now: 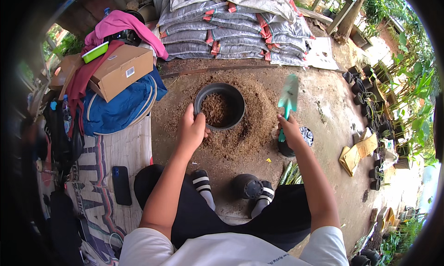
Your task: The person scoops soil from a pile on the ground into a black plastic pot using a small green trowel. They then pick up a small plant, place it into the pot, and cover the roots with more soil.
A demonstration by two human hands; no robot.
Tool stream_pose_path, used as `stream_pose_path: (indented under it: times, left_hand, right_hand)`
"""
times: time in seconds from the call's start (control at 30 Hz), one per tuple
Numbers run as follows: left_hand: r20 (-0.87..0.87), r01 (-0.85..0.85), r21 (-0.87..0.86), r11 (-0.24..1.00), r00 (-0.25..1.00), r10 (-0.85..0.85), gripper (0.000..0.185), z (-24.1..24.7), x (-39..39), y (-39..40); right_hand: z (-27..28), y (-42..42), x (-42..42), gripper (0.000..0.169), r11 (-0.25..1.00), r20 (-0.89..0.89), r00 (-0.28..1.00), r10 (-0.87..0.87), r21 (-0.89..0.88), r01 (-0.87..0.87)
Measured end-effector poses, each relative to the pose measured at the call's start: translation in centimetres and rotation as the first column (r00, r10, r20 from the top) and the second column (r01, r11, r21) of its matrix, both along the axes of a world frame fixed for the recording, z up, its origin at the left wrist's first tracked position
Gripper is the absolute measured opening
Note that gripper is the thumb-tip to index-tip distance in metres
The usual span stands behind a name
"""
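Observation:
My left hand grips the left rim of a round black plastic plant pot, held tilted above the ground. Brown loose growing medium lies inside it, mostly on the left side. Beneath and around the pot, more brown medium is spread over the concrete floor. In my right hand is a green garden trowel by its handle, its blade pointing away from me, to the right of the pot. Partly hidden under that hand stands another dark pot.
A small upturned black pot is between my feet, near a cut-leaf bundle. Stacked filled sacks stand ahead. To the left are a cardboard box, a blue bag and a phone. Potted plants line the right side.

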State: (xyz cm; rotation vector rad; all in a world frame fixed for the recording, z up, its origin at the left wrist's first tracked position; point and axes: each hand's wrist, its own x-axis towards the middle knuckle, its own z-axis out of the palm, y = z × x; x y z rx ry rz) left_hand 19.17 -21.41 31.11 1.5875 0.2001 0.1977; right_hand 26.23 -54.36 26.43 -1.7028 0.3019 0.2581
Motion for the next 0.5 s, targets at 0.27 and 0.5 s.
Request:
stream_pose_path:
  times: [0.27,0.5]
  left_hand:
    - [0.111,-0.134,-0.106,0.985,0.983,0.146,0.017,3.4,0.8,5.5]
    - [0.154,-0.205,-0.095,0.974,0.964,0.218,0.016,3.9,2.0,7.9]
  right_hand:
    - [-18.6,16.4,-6.6,0.038,0.995,-0.308,0.951,-0.027,0.086,0.056]
    - [-31.1,25.0,-18.9,0.033,0.985,-0.473,0.87,0.142,0.156,-0.075]
